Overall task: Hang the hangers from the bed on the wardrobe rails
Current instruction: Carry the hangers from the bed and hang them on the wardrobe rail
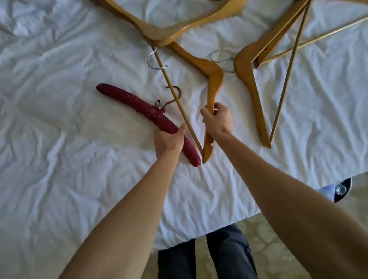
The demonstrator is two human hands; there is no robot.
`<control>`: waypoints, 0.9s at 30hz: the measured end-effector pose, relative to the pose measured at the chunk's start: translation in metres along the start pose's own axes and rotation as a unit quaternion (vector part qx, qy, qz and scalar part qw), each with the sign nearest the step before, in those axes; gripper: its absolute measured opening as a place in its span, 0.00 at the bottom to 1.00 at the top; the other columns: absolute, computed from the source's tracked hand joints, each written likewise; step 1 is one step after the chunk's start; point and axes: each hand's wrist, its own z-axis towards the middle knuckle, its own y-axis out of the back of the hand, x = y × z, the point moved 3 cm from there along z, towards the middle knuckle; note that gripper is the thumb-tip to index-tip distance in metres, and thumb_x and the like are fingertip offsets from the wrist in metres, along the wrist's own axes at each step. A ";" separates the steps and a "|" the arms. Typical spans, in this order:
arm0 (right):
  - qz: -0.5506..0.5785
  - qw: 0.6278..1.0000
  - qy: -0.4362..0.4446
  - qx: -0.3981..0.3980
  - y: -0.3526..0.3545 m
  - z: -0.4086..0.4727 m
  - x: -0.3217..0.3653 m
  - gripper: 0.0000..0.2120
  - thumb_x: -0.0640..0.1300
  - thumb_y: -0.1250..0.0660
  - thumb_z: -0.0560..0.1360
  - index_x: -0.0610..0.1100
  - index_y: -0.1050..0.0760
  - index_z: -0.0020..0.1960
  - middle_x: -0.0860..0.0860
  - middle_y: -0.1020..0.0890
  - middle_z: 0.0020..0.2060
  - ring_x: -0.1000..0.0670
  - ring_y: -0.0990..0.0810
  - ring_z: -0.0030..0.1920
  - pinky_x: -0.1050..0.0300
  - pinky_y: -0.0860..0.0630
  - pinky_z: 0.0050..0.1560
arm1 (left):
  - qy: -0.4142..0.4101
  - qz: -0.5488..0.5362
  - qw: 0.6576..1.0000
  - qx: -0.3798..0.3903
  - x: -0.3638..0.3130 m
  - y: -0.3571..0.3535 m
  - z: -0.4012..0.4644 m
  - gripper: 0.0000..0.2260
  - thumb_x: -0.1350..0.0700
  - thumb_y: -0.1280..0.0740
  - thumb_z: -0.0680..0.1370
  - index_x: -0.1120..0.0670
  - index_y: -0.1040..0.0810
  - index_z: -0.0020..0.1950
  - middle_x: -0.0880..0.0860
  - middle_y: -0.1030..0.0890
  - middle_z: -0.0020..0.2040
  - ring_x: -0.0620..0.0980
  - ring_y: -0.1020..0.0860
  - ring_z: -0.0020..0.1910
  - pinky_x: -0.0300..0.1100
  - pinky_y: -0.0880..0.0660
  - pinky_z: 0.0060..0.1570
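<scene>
Head view, looking down: nearest are the person's dark trouser legs [225, 262] on a pale patterned floor [280, 242], at the edge of a bed covered by a wrinkled white sheet [48, 152]. Both bare forearms reach out over the sheet. The left hand [169, 141] is clamped around the lower half of a dark red padded fabric hanger [137, 106], which lies on the sheet with its small hook pointing away. Just beside it, the right hand [217, 120] is closed around one arm of a tan wooden hanger [214, 81] whose thin crossbar runs between the two hands; its metal hook sits near another wooden hanger. Farther off, a second tan wooden hanger [247, 78] lies to the right, and a third wooden hanger [164, 30] lies at the top edge.
</scene>
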 end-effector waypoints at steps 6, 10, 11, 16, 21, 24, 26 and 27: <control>0.022 0.996 -0.064 0.056 0.038 -0.037 -0.009 0.10 0.50 0.34 0.72 0.44 0.20 0.42 0.54 0.20 0.27 0.57 0.26 0.22 0.59 0.27 0.26 | -0.021 0.056 0.998 -0.010 0.000 0.019 -0.022 0.21 0.47 0.27 0.74 0.60 0.20 0.61 0.58 0.16 0.58 0.59 0.18 0.57 0.49 0.23 0.57; 0.016 0.983 -0.139 0.122 0.066 -0.099 -0.010 0.12 0.49 0.33 0.74 0.42 0.19 0.40 0.56 0.23 0.20 0.58 0.27 0.19 0.64 0.29 0.23 | 0.008 0.096 0.995 0.000 0.022 0.061 -0.068 0.17 0.48 0.28 0.76 0.59 0.18 0.57 0.59 0.15 0.54 0.60 0.17 0.54 0.50 0.20 0.55; 0.008 0.980 -0.148 0.135 0.072 -0.116 -0.008 0.12 0.49 0.33 0.75 0.41 0.19 0.39 0.56 0.23 0.20 0.58 0.27 0.19 0.65 0.30 0.22 | 0.022 0.110 0.994 0.005 0.029 0.073 -0.080 0.17 0.48 0.28 0.76 0.59 0.18 0.56 0.59 0.15 0.53 0.60 0.17 0.52 0.52 0.19 0.54; -0.024 0.984 -0.068 0.165 0.103 -0.202 0.015 0.09 0.48 0.33 0.78 0.44 0.18 0.48 0.52 0.20 0.29 0.56 0.27 0.24 0.63 0.28 0.28 | 0.070 0.092 0.993 0.015 0.059 0.132 -0.146 0.19 0.45 0.31 0.77 0.60 0.20 0.56 0.59 0.16 0.53 0.61 0.18 0.52 0.46 0.22 0.47; -0.016 0.980 0.105 0.166 0.137 -0.265 0.067 0.04 0.47 0.33 0.79 0.48 0.22 0.50 0.51 0.19 0.32 0.59 0.22 0.27 0.69 0.28 0.29 | 0.087 -0.091 0.992 0.010 0.073 0.180 -0.200 0.16 0.45 0.28 0.74 0.59 0.20 0.44 0.58 0.16 0.47 0.56 0.18 0.42 0.47 0.21 0.43; 0.003 0.962 0.191 0.195 0.147 -0.292 0.101 0.03 0.45 0.33 0.79 0.47 0.22 0.49 0.50 0.18 0.31 0.56 0.20 0.29 0.68 0.25 0.31 | 0.067 -0.192 0.979 0.018 0.077 0.208 -0.230 0.15 0.45 0.24 0.71 0.57 0.18 0.44 0.54 0.16 0.40 0.52 0.17 0.38 0.44 0.22 0.36; -0.001 0.946 0.238 0.218 0.147 -0.307 0.123 0.03 0.46 0.33 0.78 0.48 0.21 0.50 0.51 0.18 0.32 0.54 0.19 0.31 0.67 0.23 0.34 | 0.053 -0.260 0.964 0.019 0.083 0.227 -0.247 0.15 0.45 0.23 0.71 0.56 0.18 0.45 0.52 0.17 0.37 0.50 0.18 0.36 0.41 0.25 0.35; -0.006 0.938 0.258 0.230 0.144 -0.315 0.132 0.03 0.47 0.32 0.78 0.49 0.21 0.51 0.51 0.18 0.32 0.54 0.19 0.31 0.66 0.23 0.34 | 0.046 -0.288 0.956 0.020 0.088 0.236 -0.254 0.14 0.45 0.23 0.72 0.56 0.17 0.45 0.51 0.17 0.37 0.50 0.19 0.35 0.41 0.24 0.35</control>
